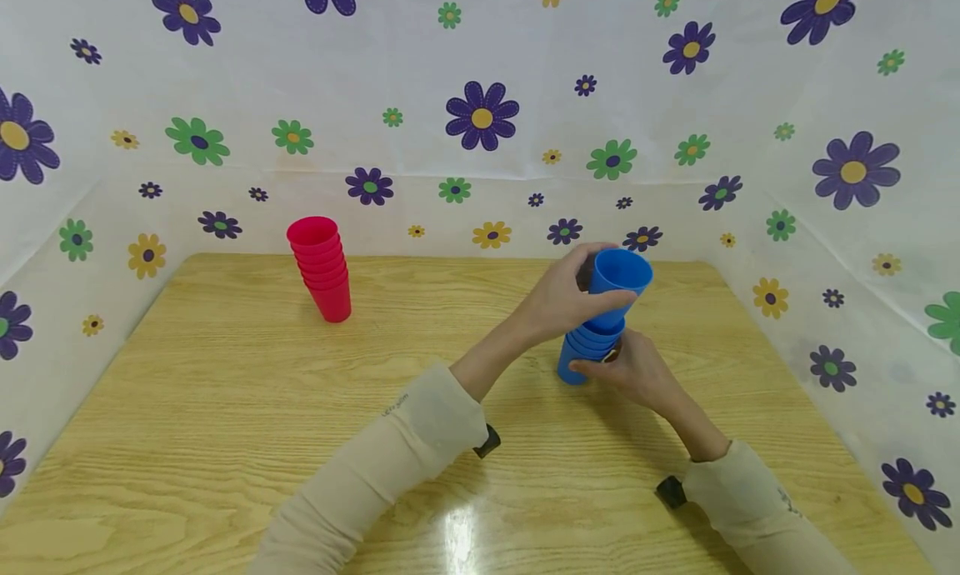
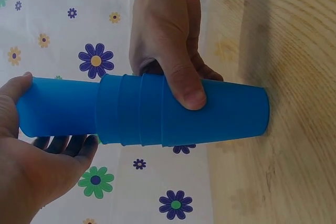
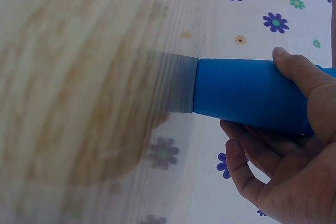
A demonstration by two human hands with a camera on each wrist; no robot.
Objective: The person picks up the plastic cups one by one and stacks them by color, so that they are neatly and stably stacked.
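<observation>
On the right of the table, my left hand (image 1: 558, 300) grips a blue plastic cup (image 1: 622, 268), thumb on its near side and fingers round behind. Its narrow lower end stands in the mouth of a stack of nested blue cups (image 1: 591, 343), as the left wrist view also shows. My right hand (image 1: 639, 371) holds that stack from the right, with the thumb across its near side. In the right wrist view the bottom blue cup (image 3: 236, 93) has its base down at the wooden surface. The far fingers are partly hidden behind the cups.
A tall stack of nested red cups (image 1: 324, 262) stands at the back left of the wooden table (image 1: 300, 425). White flower-printed sheeting (image 1: 420, 67) hangs behind the table and along both sides. Dark wrist-worn pieces show beneath both sleeves.
</observation>
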